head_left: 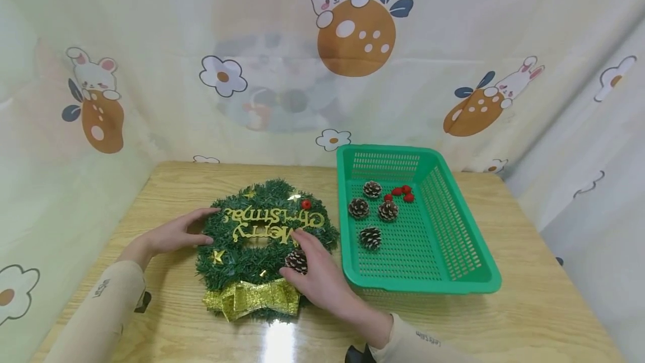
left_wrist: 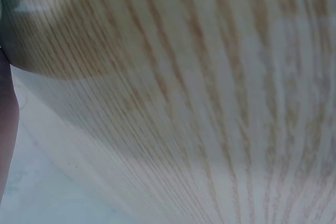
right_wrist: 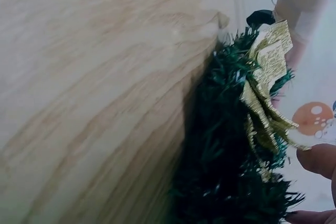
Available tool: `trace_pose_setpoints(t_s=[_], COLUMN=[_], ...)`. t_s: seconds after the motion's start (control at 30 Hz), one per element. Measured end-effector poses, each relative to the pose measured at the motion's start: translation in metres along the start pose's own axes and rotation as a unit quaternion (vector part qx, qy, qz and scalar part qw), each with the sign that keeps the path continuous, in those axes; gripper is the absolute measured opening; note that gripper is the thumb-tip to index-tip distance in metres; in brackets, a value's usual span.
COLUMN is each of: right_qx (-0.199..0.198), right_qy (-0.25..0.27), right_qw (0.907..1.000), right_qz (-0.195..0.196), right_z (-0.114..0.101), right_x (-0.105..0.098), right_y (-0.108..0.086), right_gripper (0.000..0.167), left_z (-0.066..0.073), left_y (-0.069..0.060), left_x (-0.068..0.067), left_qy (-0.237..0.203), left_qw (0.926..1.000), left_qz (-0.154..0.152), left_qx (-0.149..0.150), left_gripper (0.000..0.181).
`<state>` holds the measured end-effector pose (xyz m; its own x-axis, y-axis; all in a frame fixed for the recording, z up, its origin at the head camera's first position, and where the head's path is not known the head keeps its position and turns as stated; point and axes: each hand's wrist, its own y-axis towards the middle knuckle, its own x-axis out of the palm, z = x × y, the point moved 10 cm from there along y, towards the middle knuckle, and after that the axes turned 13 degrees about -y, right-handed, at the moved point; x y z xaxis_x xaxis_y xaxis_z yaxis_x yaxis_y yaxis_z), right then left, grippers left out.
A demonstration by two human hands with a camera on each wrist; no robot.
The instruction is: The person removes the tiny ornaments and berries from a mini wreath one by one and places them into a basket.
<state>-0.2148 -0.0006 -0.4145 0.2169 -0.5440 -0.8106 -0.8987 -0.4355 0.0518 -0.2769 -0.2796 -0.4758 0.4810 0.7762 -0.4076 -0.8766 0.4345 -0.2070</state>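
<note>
A green tinsel wreath [head_left: 221,270] lies on the wooden table, its gold "Merry Christmas" lettering [head_left: 274,217] upside down in the head view. It bears a gold bow [head_left: 262,298], gold stars and one red berry [head_left: 305,204]. At the wreath's left edge rests my left hand [head_left: 173,235], thumb and fingers spread and touching the greenery. My right hand [head_left: 322,279] pinches a pine cone [head_left: 295,261] between thumb and fingers at the wreath's lower right. In the right wrist view, fingertips [right_wrist: 317,160] show beside the bow [right_wrist: 270,66]; the cone is hidden there.
Right of the wreath stands a green plastic basket [head_left: 418,284]. Inside it lie several pine cones [head_left: 388,210] and several red berries [head_left: 409,198]. A patterned curtain [head_left: 282,116] hangs behind the table [head_left: 529,296] and at both sides.
</note>
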Motion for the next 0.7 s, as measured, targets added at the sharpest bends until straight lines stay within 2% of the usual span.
trace_pose_setpoints(t_s=[0.2,0.7], right_qx=[0.003,0.014], right_qy=[0.002,0.013], right_qw=[1.0,0.9998], right_qz=[0.002,-0.003], right_z=[0.007,0.015], right_x=[0.004,0.013], right_y=[-0.001,-0.003], right_gripper=[0.073,0.071], left_z=[-0.004,-0.002], left_y=[0.0,-0.001], left_x=[-0.001,0.0], left_qy=[0.006,0.001], left_qw=[1.0,0.9999], left_qz=[0.002,0.002], left_qx=[-0.008,-0.011], left_gripper=[0.078,0.078])
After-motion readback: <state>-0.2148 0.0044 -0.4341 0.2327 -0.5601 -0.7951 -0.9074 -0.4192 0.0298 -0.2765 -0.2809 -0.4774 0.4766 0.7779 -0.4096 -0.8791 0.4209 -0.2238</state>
